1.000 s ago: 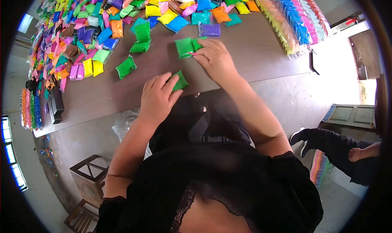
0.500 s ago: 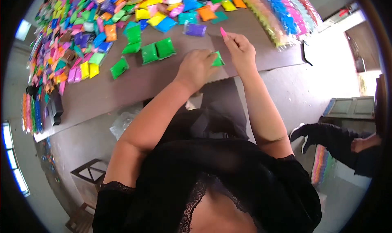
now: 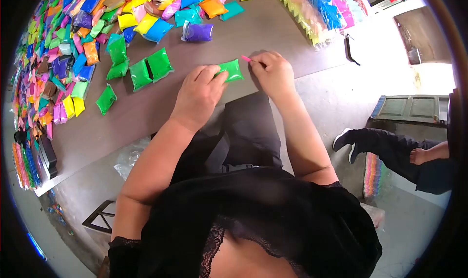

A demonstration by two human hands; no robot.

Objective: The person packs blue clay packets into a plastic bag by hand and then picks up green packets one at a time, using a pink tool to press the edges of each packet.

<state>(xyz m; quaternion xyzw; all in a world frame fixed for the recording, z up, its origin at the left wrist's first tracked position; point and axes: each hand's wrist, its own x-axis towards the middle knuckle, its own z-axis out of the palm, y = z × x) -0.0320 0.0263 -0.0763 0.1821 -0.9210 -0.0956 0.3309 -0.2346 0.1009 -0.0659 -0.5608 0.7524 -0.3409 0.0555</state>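
Note:
My left hand (image 3: 199, 89) is closed on the left end of a small green packet (image 3: 233, 70) near the table's front edge, fingers on top and thumb toward me. To its right, my right hand (image 3: 276, 74) pinches a small pink pointed piece (image 3: 245, 58) between thumb and forefinger. Its tip points left, just off the packet's upper right corner. Further left lie a pair of green packets (image 3: 160, 63) side by side, two more green packets (image 3: 117, 51) end to end, and a single green packet (image 3: 106, 99). A purple packet (image 3: 197, 32) lies beyond my hands.
A large heap of coloured packets (image 3: 92, 27) covers the table's (image 3: 204, 51) far left. Strips of bagged packets (image 3: 321, 15) lie at the far right. A black box-like object (image 3: 47, 153) sits at the left end. Another person's leg (image 3: 385, 141) shows at right.
The pink piece has tipped from upright to pointing left, close to the green packet. More of that packet shows beside my left hand. The whole view has shifted.

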